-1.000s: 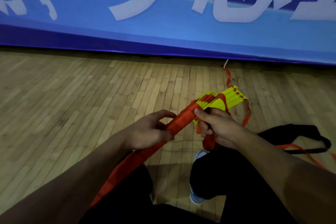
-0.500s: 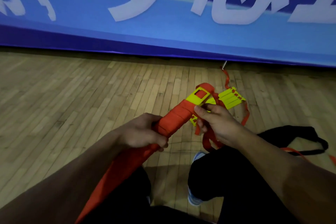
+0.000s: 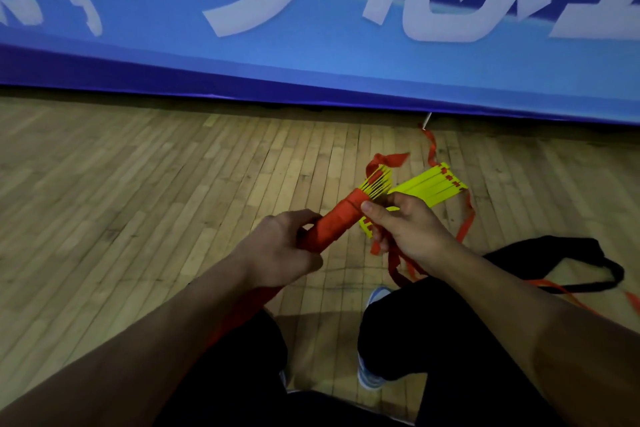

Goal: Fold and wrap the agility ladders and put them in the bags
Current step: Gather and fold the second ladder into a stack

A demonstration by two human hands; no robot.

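Observation:
A bundle of yellow ladder rungs wrapped in red strap (image 3: 337,220) points up and away from me. My left hand (image 3: 282,253) is closed around its lower part. My right hand (image 3: 405,229) pinches the red strap against the bundle's upper end, thumb on the wrap. The yellow rung ends (image 3: 377,184) stick out of the top with a loose red strap end (image 3: 391,159) above them. A second stack of yellow rungs (image 3: 433,184) lies on the floor behind my right hand. A black bag (image 3: 554,253) lies flat on the floor at the right.
Loose red strap (image 3: 465,218) trails over the wooden floor (image 3: 138,201) toward the blue banner wall (image 3: 311,62) and across the bag. My knees in black trousers (image 3: 433,322) and a blue-white shoe (image 3: 370,378) are below my hands.
The bundle has turned in my hands: the flat yellow face seen half a second ago is gone, rung edges now show, and the red strap end has flipped above the top.

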